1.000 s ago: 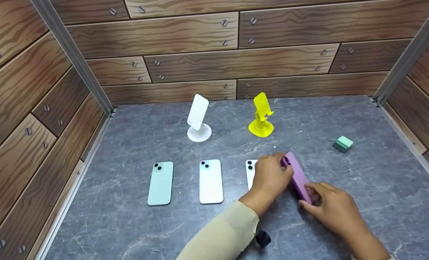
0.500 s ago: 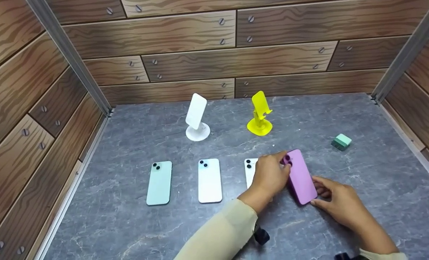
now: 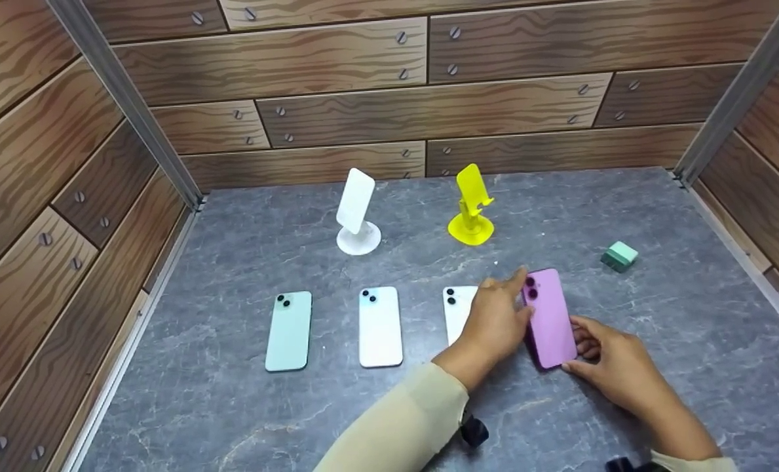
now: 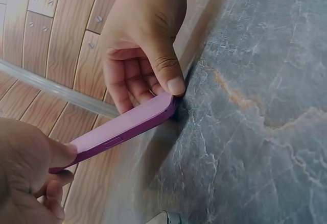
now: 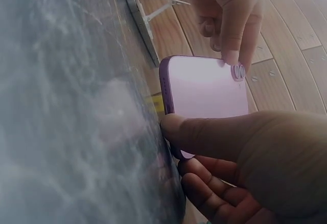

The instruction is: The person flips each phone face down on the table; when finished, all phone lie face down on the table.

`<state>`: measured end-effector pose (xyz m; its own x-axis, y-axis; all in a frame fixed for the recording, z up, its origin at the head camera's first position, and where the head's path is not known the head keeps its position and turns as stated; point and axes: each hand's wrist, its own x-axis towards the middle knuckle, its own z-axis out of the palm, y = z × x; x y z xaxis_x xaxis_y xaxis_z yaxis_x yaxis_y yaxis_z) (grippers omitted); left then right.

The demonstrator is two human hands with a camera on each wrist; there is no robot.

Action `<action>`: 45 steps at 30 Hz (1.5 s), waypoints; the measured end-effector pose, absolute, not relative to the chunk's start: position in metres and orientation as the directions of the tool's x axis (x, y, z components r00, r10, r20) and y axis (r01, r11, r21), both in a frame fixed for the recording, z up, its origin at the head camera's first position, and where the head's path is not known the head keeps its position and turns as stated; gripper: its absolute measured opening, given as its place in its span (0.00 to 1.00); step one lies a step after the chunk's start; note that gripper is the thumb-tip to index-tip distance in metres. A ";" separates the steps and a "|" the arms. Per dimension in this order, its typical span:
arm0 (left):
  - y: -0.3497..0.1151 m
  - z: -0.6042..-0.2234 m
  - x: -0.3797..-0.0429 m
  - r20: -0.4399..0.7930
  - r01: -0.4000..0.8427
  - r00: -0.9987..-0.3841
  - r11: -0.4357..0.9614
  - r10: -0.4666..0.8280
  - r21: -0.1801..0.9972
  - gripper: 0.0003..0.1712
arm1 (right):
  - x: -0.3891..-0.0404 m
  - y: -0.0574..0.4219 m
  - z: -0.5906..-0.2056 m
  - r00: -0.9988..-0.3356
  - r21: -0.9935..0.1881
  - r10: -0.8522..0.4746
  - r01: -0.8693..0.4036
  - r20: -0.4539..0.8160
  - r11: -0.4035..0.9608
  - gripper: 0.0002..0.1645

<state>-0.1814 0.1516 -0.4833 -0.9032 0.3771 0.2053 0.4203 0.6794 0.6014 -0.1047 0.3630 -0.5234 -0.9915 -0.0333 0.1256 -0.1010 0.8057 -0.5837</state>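
A purple phone (image 3: 551, 321) is held tilted just over the grey table, its back and two camera lenses facing up. My left hand (image 3: 498, 318) pinches its upper left edge beside the lenses, and in the left wrist view the thumb presses on the back. At the lower right corner my right hand (image 3: 615, 364) grips the phone between thumb and curled fingers. Beneath my left hand lies a white phone (image 3: 456, 311), partly hidden. Farther left, another white phone (image 3: 380, 328) and a mint green phone (image 3: 289, 332) lie back up in a row.
Behind the phones stand a white phone stand (image 3: 358, 213) and a yellow phone stand (image 3: 472, 208). A small green block-like object (image 3: 620, 256) sits at the right. Wood-patterned walls (image 3: 337, 59) enclose the grey marbled table (image 3: 199, 413) at the back and sides.
The purple phone has turned from nearly edge-on to showing its whole back, and its top has shifted slightly right. My right hand has moved a little right with it; the other phones stay put.
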 end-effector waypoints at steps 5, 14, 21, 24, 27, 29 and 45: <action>0.153 -0.487 -0.179 0.162 0.438 -0.892 0.716 0.423 0.544 0.46 | -0.105 0.363 -0.523 -0.992 -0.591 -0.029 -0.095 0.120 0.801 0.48; 0.160 -0.495 -0.184 0.098 0.421 -0.893 0.734 0.440 0.533 0.47 | -0.103 0.365 -0.521 -0.994 -0.583 -0.038 -0.090 0.100 0.807 0.49; 0.168 -0.500 -0.194 0.005 0.345 -0.910 0.753 0.414 0.560 0.46 | -0.102 0.368 -0.521 -0.996 -0.562 -0.051 -0.086 0.077 0.823 0.48; 0.172 -0.501 -0.196 -0.034 0.319 -0.911 0.755 0.411 0.573 0.45 | -0.101 0.371 -0.520 -0.996 -0.562 -0.050 -0.082 0.072 0.823 0.48; 0.175 -0.503 -0.197 -0.064 0.300 -0.909 0.751 0.413 0.589 0.45 | -0.100 0.375 -0.519 -0.997 -0.562 -0.051 -0.078 0.063 0.824 0.48; 0.176 -0.504 -0.197 -0.074 0.302 -0.904 0.750 0.422 0.588 0.44 | -0.099 0.378 -0.518 -0.997 -0.558 -0.050 -0.070 0.051 0.827 0.47; 0.182 -0.510 -0.196 -0.104 0.320 -0.885 0.754 0.455 0.574 0.44 | -0.097 0.389 -0.514 -0.998 -0.545 -0.057 -0.040 -0.013 0.838 0.47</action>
